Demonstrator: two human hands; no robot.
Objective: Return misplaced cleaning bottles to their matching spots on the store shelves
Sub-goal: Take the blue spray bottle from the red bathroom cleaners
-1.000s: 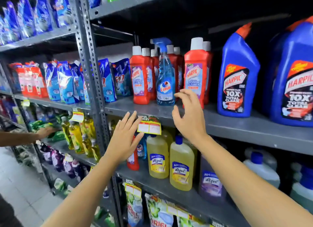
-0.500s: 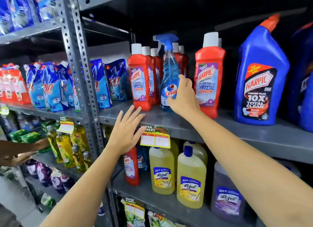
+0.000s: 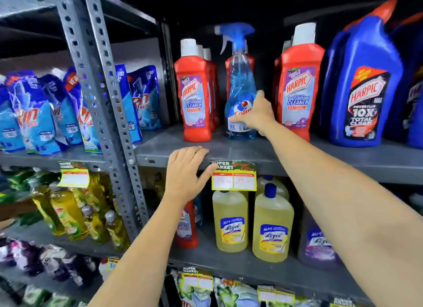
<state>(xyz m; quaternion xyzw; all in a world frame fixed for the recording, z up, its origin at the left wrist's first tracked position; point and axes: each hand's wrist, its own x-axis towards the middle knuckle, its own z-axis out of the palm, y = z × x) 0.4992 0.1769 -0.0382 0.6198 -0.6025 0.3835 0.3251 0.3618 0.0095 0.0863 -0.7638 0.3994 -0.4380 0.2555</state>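
Note:
A clear blue spray bottle [image 3: 239, 82] with a blue trigger top stands upright on the grey middle shelf [image 3: 229, 150], between two groups of red Harpic bathroom cleaner bottles [image 3: 195, 96]. My right hand [image 3: 255, 115] is wrapped around the spray bottle's lower body, covering part of its label. My left hand [image 3: 185, 172] rests on the shelf's front edge with its fingers curled over the lip, holding no object. One red Harpic bottle [image 3: 187, 224] stands on the shelf below, partly hidden behind my left wrist.
Large blue Harpic bottles [image 3: 364, 87] stand at the right. Yellow Lizol bottles [image 3: 272, 224] and a purple one [image 3: 318, 242] fill the lower shelf. Blue detergent pouches [image 3: 34, 116] sit left of the perforated steel upright [image 3: 103, 96]. A price tag [image 3: 233, 176] hangs from the shelf lip.
My right hand has closed around the spray bottle's lower body. My left hand rose from below the shelf and settled on its front edge. The view moved closer.

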